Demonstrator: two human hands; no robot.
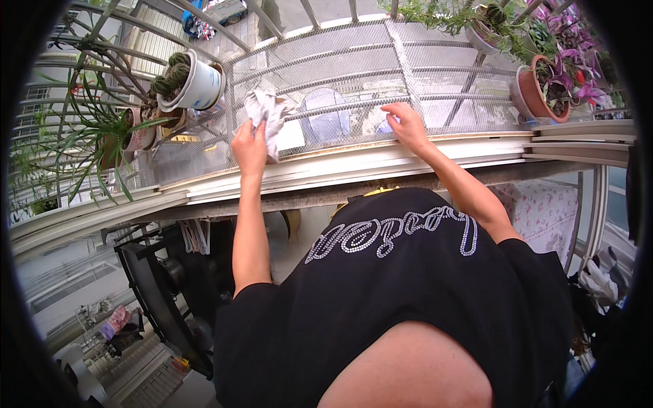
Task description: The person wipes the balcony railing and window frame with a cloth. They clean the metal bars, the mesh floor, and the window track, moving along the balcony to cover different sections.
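My left hand (250, 148) pinches a crumpled, pale grey cloth (264, 109), which hangs over the wire mesh floor (352, 76) of a window cage. Beneath the hand runs the white window track (326, 160). To the right, my right hand (407, 126) is held over the mesh near the track with its fingers bent and apart, and it holds nothing. Whether its fingertips touch the mesh, I cannot tell.
A white pot of cacti (201, 81) and a spiky-leaved plant (97, 127) stand at the left. At the right are a terracotta pot (528, 94) and purple-leaved plants (586, 61). Metal bars (265, 20) edge the cage. Black equipment (153, 285) stands indoors, lower left.
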